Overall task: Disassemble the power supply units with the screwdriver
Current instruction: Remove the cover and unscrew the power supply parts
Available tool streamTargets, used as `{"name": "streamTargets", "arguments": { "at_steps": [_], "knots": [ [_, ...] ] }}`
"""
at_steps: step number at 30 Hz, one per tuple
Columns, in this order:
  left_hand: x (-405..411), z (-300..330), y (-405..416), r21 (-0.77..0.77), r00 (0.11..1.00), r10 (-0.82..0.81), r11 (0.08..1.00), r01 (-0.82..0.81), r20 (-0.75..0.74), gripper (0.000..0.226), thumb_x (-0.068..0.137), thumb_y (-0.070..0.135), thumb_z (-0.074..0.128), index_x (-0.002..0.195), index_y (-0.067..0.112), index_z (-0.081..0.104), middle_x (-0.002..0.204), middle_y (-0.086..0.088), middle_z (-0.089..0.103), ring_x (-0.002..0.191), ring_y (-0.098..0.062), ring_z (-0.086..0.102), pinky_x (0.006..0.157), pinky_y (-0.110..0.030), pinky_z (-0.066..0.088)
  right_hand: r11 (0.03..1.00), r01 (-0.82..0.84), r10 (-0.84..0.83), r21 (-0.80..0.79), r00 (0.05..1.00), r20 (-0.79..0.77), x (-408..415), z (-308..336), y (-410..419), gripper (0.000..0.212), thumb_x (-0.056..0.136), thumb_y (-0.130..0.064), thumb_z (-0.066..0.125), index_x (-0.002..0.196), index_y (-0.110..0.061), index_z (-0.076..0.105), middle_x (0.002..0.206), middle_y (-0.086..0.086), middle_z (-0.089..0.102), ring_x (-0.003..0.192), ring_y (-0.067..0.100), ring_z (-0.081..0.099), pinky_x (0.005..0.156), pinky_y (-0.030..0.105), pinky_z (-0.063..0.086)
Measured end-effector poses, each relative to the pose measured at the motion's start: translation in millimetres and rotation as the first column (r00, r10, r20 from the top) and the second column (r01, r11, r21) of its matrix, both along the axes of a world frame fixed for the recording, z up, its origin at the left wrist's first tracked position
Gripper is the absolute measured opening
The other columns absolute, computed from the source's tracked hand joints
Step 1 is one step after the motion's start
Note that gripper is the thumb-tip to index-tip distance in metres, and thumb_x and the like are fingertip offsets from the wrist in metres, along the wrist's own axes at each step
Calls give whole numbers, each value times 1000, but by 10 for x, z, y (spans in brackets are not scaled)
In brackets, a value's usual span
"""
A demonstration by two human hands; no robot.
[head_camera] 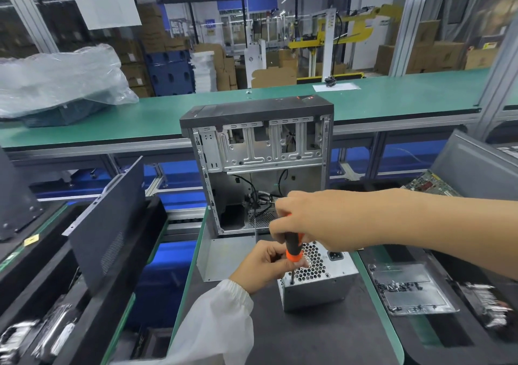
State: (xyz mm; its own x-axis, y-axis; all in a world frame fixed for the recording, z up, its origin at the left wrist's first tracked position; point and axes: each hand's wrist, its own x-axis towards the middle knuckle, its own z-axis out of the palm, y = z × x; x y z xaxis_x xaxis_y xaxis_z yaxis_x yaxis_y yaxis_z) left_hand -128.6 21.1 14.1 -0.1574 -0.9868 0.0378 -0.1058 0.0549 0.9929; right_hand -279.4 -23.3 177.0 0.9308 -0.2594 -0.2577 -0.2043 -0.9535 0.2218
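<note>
Near centre on the table (308, 336), the power supply unit (316, 280) stands already out of its case. Our left hand (263, 263) fingers pinch the screwdriver (293, 249) low on its shaft; our right hand (314, 221) curls round the handle, tip in a corner screw. Removed screws (398, 287) right. Empty computer case (258, 162) behind. Cover still on; we judge it early.

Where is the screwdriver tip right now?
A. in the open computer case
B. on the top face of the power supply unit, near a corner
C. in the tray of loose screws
B: the screwdriver shaft comes down onto the power supply unit near its front-left corner.
</note>
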Motion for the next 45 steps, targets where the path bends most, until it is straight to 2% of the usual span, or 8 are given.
{"name": "streamTargets", "arguments": {
  "at_steps": [5,9,17,23,30,36,42,45],
  "knots": [
    [23,-10,-14,10,1000,-4,1000,4,-12,15,89,22,69,88,7,67,84,-14,68,69,-14,52,53,-17,31,981,182,-175,-68,979,100,36,0,51,45,90,-63,45,105,-20,44,84,0,40,67,19,43,54,30,32],
    [22,-12,-20,15,1000,-14,1000,13,27,8,85,33,71,84,28,77,83,-18,56,75,-24,38,59,-24,29,941,124,-91,-314,989,119,111,-70,68,37,101,-50,29,84,-18,40,70,2,43,58,22,44,46,29,23],
    [16,-36,-31,-4,999,-29,1000,29,-32,16,84,35,73,86,19,76,82,-16,60,56,-10,30,52,-22,23,993,69,-68,98,998,-8,28,52,16,30,93,-37,56,118,-27,43,110,-5,42,100,18,45,72,35,46],
    [-1,-44,-40,-22,997,-27,999,26,-70,8,87,23,69,83,21,76,77,-14,59,52,-7,31,49,-18,25,933,175,-147,-313,983,111,104,-24,42,42,99,-51,35,103,-14,54,77,2,46,61,22,39,47,29,25],
    [-37,-14,-17,-36,996,-50,998,47,-80,8,84,23,71,79,23,76,86,-19,62,50,-6,33,49,-18,26,996,62,-63,59,998,-1,-5,86,-43,30,93,-24,57,120,-28,42,105,-3,43,94,18,45,58,27,32],
    [-47,-13,-11,-10,996,-35,999,34,-83,9,85,21,70,82,25,77,74,-2,63,50,-7,30,49,-19,23,963,217,-196,-157,970,141,51,16,-39,55,86,-70,42,78,-16,38,67,-5,29,52,13,33,43,27,22],
    [-12,-37,-16,-18,997,-10,1000,9,-71,12,85,29,72,85,18,76,74,-3,62,53,-7,34,50,-17,28,975,35,-21,-219,998,67,52,-74,-40,20,99,-31,47,115,-20,44,88,1,42,64,18,35,44,25,17],
    [3,-49,-23,-23,998,8,1000,-10,-65,15,82,33,74,84,19,77,79,-18,52,53,-9,33,50,-19,28,998,-34,37,-60,998,44,0,-16,-52,38,87,-9,60,114,-28,41,111,0,39,87,16,34,51,22,23]
  ]
}}
